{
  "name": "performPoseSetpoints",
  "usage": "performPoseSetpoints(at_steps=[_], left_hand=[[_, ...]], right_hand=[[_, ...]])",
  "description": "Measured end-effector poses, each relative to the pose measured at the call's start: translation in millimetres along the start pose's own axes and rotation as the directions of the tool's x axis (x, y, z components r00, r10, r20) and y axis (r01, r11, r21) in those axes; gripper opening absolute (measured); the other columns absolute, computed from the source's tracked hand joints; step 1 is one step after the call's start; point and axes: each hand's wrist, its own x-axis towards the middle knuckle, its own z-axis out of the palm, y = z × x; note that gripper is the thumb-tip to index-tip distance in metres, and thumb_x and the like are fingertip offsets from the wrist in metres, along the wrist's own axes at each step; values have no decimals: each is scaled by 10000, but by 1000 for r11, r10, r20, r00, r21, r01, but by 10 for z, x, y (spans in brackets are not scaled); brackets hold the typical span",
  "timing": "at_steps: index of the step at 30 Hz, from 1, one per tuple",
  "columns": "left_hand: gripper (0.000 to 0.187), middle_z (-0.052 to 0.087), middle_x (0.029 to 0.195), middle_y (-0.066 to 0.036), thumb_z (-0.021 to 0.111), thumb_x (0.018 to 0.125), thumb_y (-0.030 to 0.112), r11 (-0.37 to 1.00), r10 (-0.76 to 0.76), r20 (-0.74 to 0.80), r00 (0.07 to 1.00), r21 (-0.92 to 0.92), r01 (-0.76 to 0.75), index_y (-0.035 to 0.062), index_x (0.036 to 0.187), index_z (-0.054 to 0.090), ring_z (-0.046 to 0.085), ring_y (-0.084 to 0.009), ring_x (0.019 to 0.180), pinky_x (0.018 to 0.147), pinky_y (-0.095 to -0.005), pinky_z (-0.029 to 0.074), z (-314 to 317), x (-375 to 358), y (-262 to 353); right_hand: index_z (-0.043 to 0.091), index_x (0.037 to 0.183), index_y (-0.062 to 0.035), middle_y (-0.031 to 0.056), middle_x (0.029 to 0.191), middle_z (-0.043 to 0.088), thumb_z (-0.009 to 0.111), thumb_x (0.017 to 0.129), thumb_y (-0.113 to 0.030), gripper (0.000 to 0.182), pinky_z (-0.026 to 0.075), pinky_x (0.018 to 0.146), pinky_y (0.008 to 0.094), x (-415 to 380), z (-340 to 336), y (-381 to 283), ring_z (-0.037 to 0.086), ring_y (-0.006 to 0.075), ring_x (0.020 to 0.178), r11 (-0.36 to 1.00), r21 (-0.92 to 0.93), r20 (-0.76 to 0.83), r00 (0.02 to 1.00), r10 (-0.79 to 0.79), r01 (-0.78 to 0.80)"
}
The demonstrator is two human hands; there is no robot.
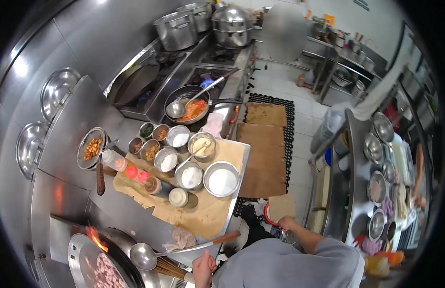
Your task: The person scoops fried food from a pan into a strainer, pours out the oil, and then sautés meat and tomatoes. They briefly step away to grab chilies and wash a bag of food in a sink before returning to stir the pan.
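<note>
My left hand [203, 269] is low in the view, its fingers curled closed; what they hold, if anything, is hidden. Beside it are the pale end of a bamboo brush [168, 266] and a ladle [143, 256] with a wooden handle. At the left, pieces of pale pink meat [107, 273] lie in a wide metal pan [77, 257], with a flame [95, 238] at its edge. My right hand [287, 223] reaches down at my right side, fingers bent, close to a red rim [267, 214] and a cardboard piece [281, 206]. Its grip is too small to make out.
Bowls of white powder [221, 182], small cups, and squeeze bottles [157, 186] stand on a paper-covered counter [210, 221]. Beyond, a frying pan [193, 113] with red food and a ladle sits by a lit burner. Mats [262, 158] cover the floor; a shelf [352, 192] stands right.
</note>
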Motion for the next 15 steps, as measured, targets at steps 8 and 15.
performPoseSetpoints(at_steps=[8,15], left_hand=[[526,303,462,6,475,974,274,988,-108,7,994,-107,109,132,500,297,269,-98,400,385,-241,176,660,502,339],[541,287,450,33,474,973,336,928,334,-52,941,-160,-338,153,498,290,265,-88,385,384,-262,169,1770,2018,1464]], right_hand=[[652,993,-17,154,777,647,522,839,-108,221,525,543,362,337,-298,590,629,222,646,762,624,-110,947,303,-172],[684,911,2,99,801,635,545,854,-120,193,479,667,328,249,-307,1040,599,217,712,562,822,-114,943,312,-87]])
